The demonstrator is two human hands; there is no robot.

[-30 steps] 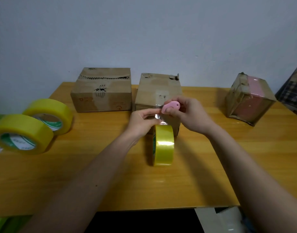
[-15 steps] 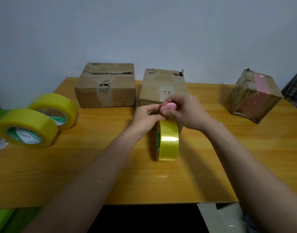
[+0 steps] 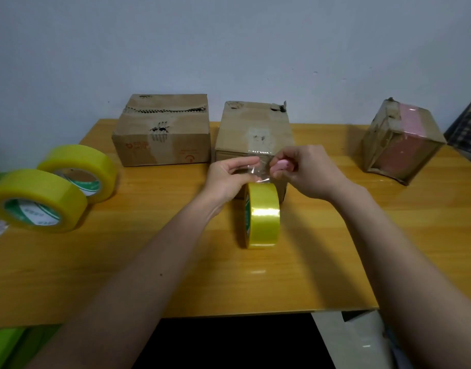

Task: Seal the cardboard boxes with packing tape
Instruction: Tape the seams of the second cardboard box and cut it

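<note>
A yellow tape roll (image 3: 262,215) stands on edge at the middle of the wooden table (image 3: 175,275). A clear strip of tape (image 3: 257,169) runs up from it to the front top edge of the middle cardboard box (image 3: 255,126). My left hand (image 3: 230,174) pinches the strip's left side. My right hand (image 3: 306,170) grips a small pink cutter (image 3: 282,165) at the strip's right edge. A wider cardboard box (image 3: 162,129) with a torn top stands to the left of the middle box.
Two large yellow tape rolls (image 3: 77,171) (image 3: 37,199) lie at the table's left end. A taped box with a pink band (image 3: 400,141) stands tilted at the back right. A white bag (image 3: 362,339) sits below the table's front edge. The wall is close behind the boxes.
Both hands have drawn apart, and the clear strip now shows stretched between them above the roll. The pink cutter has moved to the right of the strip.
</note>
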